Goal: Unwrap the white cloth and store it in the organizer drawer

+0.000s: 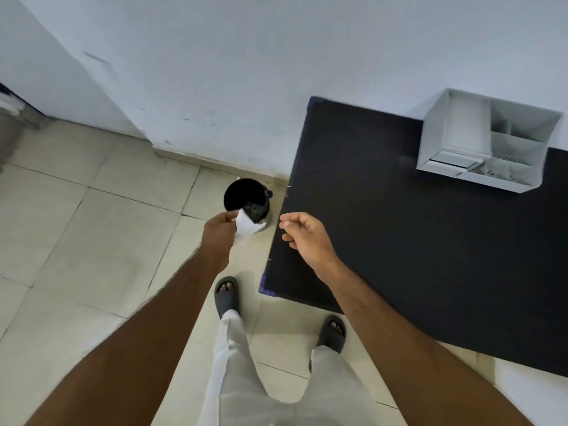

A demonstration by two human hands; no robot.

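Observation:
My left hand (219, 230) pinches a small white piece (247, 224), cloth or wrapping, I cannot tell which, right over the rim of a black bin (238, 192) on the floor. My right hand (305, 236) hovers at the left edge of the black table (399, 241), fingers curled with thumb and forefinger pinched; whether something thin is between them is unclear. The white organizer (455, 133) stands at the table's far right against the wall, its lower drawer (491, 172) pulled out a little with small items inside.
The bin sits on beige floor tiles (92, 226) between the wall (246, 72) and the table's left edge. My feet in dark sandals (226, 295) stand in front of the table's near corner.

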